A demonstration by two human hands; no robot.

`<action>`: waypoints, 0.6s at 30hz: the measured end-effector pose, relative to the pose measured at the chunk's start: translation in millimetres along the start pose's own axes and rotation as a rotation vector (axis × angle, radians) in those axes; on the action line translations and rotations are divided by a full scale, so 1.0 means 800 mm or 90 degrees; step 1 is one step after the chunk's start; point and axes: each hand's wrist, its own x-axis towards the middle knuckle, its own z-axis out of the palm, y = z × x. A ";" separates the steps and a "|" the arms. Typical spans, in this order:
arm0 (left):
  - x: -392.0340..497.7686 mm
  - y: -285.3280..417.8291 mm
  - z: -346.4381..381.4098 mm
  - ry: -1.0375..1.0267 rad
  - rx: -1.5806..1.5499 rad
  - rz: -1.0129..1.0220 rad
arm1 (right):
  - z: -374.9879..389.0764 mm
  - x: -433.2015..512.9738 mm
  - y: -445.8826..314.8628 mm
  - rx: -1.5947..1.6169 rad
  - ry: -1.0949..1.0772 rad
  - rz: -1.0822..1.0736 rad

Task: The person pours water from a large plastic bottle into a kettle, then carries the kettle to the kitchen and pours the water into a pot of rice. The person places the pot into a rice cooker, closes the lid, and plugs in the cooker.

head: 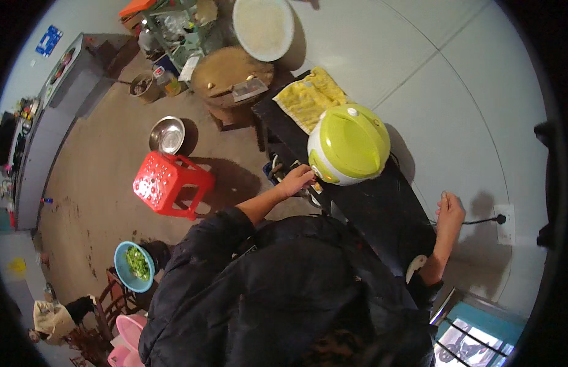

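A green and white rice cooker stands with its lid closed on a black tabletop. The fingers of my left hand touch its front, at the control beside a small orange light. My right hand is raised near the wall, with thumb and fingers pinched together; a small thing shows at the fingertips, too small to name. Close to that hand, a black cord and plug run into a wall socket. Behind the cooker lies a yellow patterned towel.
A round wooden chopping block bears a cleaver. On the floor are a red plastic stool and a metal basin. A blue bowl of cut greens is at the lower left. A white round tray leans by the wall.
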 end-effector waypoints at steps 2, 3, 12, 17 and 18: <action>0.005 0.007 0.004 0.014 0.040 0.020 | 0.013 -0.008 -0.019 -0.009 0.024 -0.035; 0.007 0.007 0.004 0.026 0.089 0.015 | 0.018 -0.010 -0.029 0.003 0.027 -0.059; 0.051 -0.037 0.013 0.060 0.082 0.042 | 0.007 0.002 -0.096 0.040 0.041 -0.140; 0.051 -0.027 0.012 0.042 0.091 -0.019 | 0.025 0.010 -0.163 0.052 0.000 -0.226; 0.047 -0.021 0.009 0.044 0.145 0.008 | 0.030 0.008 -0.180 0.049 -0.015 -0.253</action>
